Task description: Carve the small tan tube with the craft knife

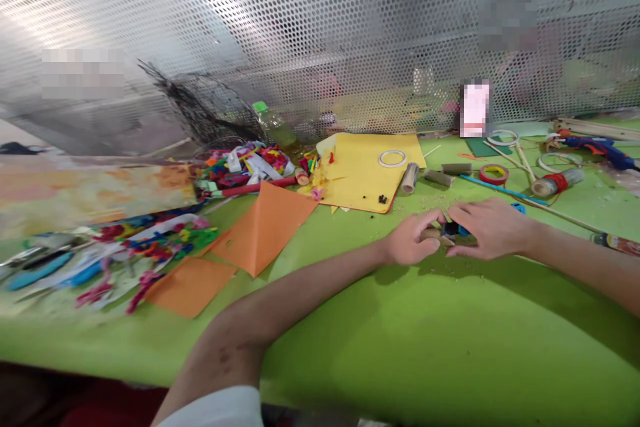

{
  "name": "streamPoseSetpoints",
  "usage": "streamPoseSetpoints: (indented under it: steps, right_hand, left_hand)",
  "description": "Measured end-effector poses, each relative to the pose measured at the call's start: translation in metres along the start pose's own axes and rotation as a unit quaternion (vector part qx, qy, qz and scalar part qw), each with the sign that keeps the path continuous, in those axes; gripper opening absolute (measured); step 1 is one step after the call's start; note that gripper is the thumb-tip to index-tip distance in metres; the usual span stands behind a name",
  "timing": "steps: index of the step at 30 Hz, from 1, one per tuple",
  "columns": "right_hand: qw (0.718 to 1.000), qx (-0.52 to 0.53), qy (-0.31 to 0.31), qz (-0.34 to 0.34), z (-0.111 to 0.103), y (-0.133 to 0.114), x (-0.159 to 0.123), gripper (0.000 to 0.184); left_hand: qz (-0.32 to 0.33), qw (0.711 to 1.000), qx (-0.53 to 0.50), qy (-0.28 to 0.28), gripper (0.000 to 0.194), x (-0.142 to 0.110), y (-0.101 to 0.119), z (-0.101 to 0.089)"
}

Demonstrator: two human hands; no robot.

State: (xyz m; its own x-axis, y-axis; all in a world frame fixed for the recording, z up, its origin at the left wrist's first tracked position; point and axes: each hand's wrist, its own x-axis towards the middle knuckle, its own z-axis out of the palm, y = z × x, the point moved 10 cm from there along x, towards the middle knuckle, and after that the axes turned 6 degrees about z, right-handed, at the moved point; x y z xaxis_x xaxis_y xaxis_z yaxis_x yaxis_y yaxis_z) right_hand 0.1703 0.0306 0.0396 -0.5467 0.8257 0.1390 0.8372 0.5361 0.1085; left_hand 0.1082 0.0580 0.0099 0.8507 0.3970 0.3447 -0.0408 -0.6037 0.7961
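My left hand (413, 240) rests on the green table (400, 347), its fingers curled around a short tan cylinder (431, 234), like a piece of bamboo. Right beside it, my right hand (487, 227) presses a small blue and black tool (456, 230) against the cylinder's end. The two hands touch at the fingertips. Small crumbs lie on the table around them.
Yellow paper (363, 170) with a white tape ring (393, 158) lies behind the hands, with bamboo pieces (410, 178) and red tape (494, 174) nearby. Orange sheets (265, 227) and colourful clutter (150, 240) fill the left. A glue gun (600, 147) lies far right. A perforated metal screen (320, 34) stands behind.
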Motion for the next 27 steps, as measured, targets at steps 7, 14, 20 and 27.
streamPoseSetpoints:
  steps: [7, 14, 20, 27]
  right_hand:
    - [1.0, -0.001, 0.015, -0.015, -0.001, -0.004, -0.003, 0.06]
    - [0.999, 0.016, 0.02, -0.039, 0.0, -0.002, -0.003, 0.055]
    - [0.999, 0.019, 0.015, -0.032, 0.003, 0.002, -0.002, 0.061]
    - [1.0, 0.01, 0.002, -0.005, 0.001, 0.001, -0.001, 0.07]
  left_hand:
    - [0.007, 1.0, -0.011, -0.001, 0.02, 0.001, 0.003, 0.0]
    - [-0.009, 1.0, -0.006, 0.006, 0.023, -0.001, -0.004, -0.002]
    - [-0.023, 1.0, -0.014, 0.008, 0.025, -0.002, -0.007, -0.002]
    - [-0.012, 1.0, -0.007, -0.004, 0.019, -0.001, 0.0, 0.001]
